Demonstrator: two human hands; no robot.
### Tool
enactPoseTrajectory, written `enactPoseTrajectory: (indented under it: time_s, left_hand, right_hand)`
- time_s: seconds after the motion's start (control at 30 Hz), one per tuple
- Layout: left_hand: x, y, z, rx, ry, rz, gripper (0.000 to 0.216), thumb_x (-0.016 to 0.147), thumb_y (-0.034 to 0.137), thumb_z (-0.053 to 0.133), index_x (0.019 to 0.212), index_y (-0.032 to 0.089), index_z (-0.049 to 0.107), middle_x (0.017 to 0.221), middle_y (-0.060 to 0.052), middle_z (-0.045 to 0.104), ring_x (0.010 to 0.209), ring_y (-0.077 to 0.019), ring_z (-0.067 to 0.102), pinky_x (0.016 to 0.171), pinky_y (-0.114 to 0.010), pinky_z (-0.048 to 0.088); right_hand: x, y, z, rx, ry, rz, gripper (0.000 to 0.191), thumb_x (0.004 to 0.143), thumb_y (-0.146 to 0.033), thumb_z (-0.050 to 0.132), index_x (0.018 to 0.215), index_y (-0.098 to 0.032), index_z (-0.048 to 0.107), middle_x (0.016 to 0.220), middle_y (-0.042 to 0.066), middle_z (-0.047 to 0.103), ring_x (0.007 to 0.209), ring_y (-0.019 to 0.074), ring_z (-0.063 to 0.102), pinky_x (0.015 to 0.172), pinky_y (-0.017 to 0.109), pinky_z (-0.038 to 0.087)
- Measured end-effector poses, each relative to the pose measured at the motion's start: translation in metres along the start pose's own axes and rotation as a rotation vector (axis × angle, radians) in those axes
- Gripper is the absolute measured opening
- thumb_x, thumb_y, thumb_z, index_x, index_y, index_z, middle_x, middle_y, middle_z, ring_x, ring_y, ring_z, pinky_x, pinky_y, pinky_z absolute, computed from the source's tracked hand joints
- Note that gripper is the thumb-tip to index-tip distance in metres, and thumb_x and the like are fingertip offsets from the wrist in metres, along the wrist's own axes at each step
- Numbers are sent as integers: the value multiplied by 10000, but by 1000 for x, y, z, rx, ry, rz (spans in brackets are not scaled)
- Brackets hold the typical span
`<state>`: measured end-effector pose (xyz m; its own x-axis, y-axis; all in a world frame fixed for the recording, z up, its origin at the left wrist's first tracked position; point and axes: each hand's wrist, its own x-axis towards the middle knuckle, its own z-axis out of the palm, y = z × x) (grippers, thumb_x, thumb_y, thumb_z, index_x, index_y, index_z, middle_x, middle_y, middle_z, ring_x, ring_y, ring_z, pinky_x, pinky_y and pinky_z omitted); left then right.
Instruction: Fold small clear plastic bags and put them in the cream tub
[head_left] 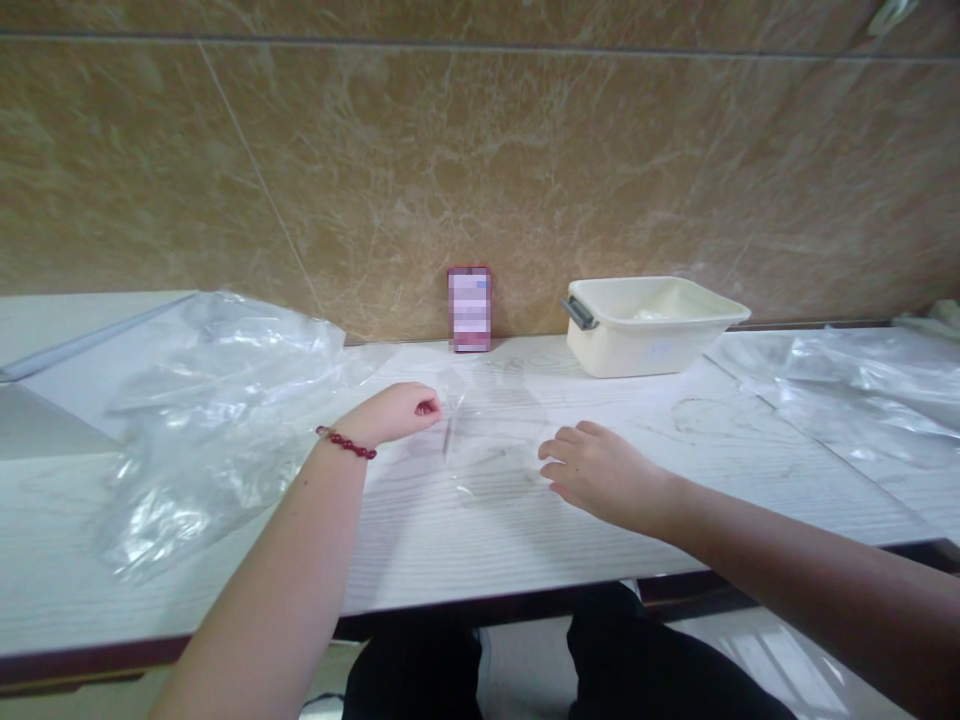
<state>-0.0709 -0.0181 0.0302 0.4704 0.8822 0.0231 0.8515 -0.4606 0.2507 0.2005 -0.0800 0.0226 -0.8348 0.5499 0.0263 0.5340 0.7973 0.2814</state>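
A small, flat, clear plastic bag (499,440) lies on the white wood-grain table between my hands. My left hand (405,412), with a red bead bracelet at the wrist, is closed in a pinch at the bag's left edge. The plastic is so transparent that its exact outline is hard to make out. At the right side of the bag, my right hand (592,465) rests palm down with its fingers apart, the tips touching or just beside the edge.
A phone (470,310) with a lit screen leans on the brown marble-look wall. Right of it stands a cream plastic bin (637,345) with a grey latch, something clear inside. Large crumpled clear plastic (225,400) covers the left side; more plastic sheeting (870,385) lies at right.
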Motion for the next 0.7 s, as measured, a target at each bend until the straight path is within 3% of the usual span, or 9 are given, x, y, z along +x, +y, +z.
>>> enactPoseTrajectory:
  time_s: [0.37,0.7]
  left_hand:
    - [0,3,0,-5,-9,17,210,686,299,426,694,157,581,694,-19,594,633,-123,503,585,-219,358]
    - [-2,8,-4,-73,-21,29,334,725,422,394,775,157,591,767,-42,602,696,-148,520,647,-250,371]
  right_hand:
    - [4,3,8,19,13,-53,191,803,-180,365,770,-143,550,775,51,549,751,144,456,649,283,305]
    - [2,4,2,222,56,72,156,754,-180,399,778,-146,549,808,54,558,751,137,492,687,266,361]
